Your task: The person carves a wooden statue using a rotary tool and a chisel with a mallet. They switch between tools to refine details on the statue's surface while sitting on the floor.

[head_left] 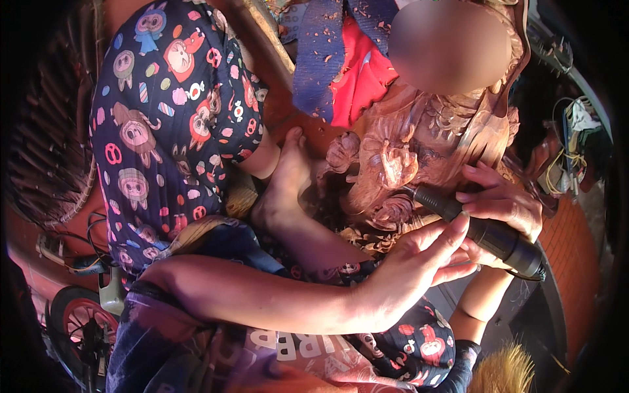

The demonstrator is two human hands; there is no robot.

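Note:
A black, cylindrical handheld rotary carving tool (pixel 495 239) with a ribbed neck lies in my right hand (pixel 508 203), whose fingers wrap over it from the far side. My left hand (pixel 413 265) reaches across from the left; its thumb and fingers press against the tool's body from the near side. The tool's thin metal tip meets, or nearly meets, a reddish-brown wood carving (pixel 393 164) with rounded, curled and draped relief. Fingers and tool hide part of the lower carving. A blurred patch covers its upper part.
My bare foot (pixel 288 177) rests left of the carving. Beyond it lie blue ribbed material (pixel 319 72) with wood chips and red cloth (pixel 360 78). Cables (pixel 573 160) hang at right; straw-coloured bristles (pixel 504 373) stand near. A wheel (pixel 82 321) and woven basket (pixel 49 124) are left.

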